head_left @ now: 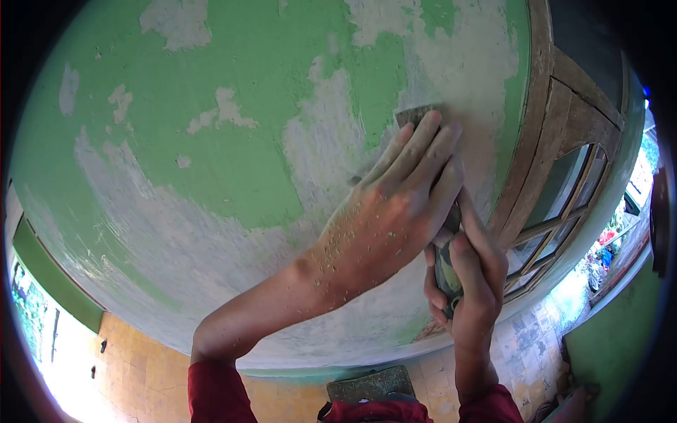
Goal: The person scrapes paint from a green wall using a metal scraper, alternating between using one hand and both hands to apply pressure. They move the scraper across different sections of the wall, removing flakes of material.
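A scraper (pixel 417 114) with a flat metal blade lies against a green wall (pixel 233 141) whose paint is peeling off in large pale patches. My left hand (pixel 395 211) presses flat on the blade, fingers stretched toward its tip, the skin dusted with paint flakes. My right hand (pixel 469 275) is closed around the scraper's handle (pixel 446 271) just below the left hand. Most of the blade is hidden under my left fingers. Both arms wear red sleeves (pixel 218 395).
A wooden door or window frame (pixel 539 141) with glass panes runs along the wall's right edge. Yellowish floor tiles (pixel 141 374) lie below, with a dark mat (pixel 370 384) near my feet. Bright daylight comes in at the lower left.
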Available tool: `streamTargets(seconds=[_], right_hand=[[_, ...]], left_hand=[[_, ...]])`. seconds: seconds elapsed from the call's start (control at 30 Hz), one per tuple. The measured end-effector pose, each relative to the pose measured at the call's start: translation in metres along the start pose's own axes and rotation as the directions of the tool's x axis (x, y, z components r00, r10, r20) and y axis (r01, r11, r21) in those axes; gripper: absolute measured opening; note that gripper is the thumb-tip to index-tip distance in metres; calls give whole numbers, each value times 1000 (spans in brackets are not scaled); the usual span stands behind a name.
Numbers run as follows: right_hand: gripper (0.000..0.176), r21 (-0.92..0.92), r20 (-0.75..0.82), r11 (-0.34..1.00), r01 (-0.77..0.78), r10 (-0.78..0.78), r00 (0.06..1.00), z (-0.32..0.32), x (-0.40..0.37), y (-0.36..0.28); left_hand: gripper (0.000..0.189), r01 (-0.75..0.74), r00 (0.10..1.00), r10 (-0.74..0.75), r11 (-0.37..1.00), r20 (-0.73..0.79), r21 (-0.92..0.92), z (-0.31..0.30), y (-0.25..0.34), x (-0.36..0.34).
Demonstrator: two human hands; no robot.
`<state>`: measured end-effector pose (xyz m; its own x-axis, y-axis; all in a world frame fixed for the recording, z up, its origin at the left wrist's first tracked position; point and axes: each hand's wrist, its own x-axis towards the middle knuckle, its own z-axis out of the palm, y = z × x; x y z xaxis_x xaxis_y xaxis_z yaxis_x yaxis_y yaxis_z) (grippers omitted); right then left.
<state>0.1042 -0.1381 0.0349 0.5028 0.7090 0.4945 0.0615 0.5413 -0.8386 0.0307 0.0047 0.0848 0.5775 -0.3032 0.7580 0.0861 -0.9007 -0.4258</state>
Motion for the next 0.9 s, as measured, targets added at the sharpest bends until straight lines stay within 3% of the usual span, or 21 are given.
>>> streamTargets(seconds=[0.3,0.4,0.9], right_hand=[[51,-100,-6,995,9,-9,1000,2,1,-5],[51,-45,-36,999,26,-28,999,10,17,-11],[50,-108,-34,994,20,-24,999,4,3,-3]], left_hand=[[28,9,1000,-9,1000,29,-10,-3,1,0],[29,10,999,-10,1000,-32,-10,-3,-6,10],[25,-9,999,10,1000,36,-25,-6,-1,6]])
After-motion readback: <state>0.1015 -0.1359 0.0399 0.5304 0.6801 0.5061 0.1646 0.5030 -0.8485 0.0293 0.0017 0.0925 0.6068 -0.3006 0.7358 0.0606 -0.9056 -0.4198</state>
